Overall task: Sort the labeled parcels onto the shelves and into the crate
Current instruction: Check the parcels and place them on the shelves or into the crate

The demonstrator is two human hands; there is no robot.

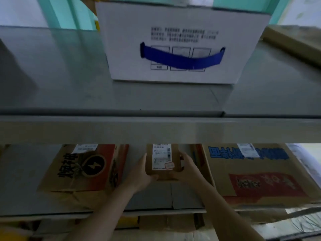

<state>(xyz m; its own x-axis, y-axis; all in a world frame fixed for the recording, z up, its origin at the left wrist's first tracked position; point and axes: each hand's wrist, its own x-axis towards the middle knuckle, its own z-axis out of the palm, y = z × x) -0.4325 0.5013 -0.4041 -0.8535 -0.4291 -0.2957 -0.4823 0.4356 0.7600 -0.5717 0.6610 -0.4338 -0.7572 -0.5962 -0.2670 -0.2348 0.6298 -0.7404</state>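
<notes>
A small brown parcel (163,173) with a white shipping label lies over the middle shelf (152,197), its far end hidden under the upper shelf's front lip. My left hand (139,173) grips its left side and near corner. My right hand (188,169) grips its right side. A red and brown carton (83,169) with a lightning logo stands to the left. A large brown carton (260,173) with blue and red print stands to the right. Both carry white labels.
On the upper shelf (69,75) stands a white box (175,47) with a blue strap handle, and a flat brown carton (295,40) lies at the far right. Below the middle shelf, more cardboard boxes (166,221) show. A grey gap flanks the small parcel.
</notes>
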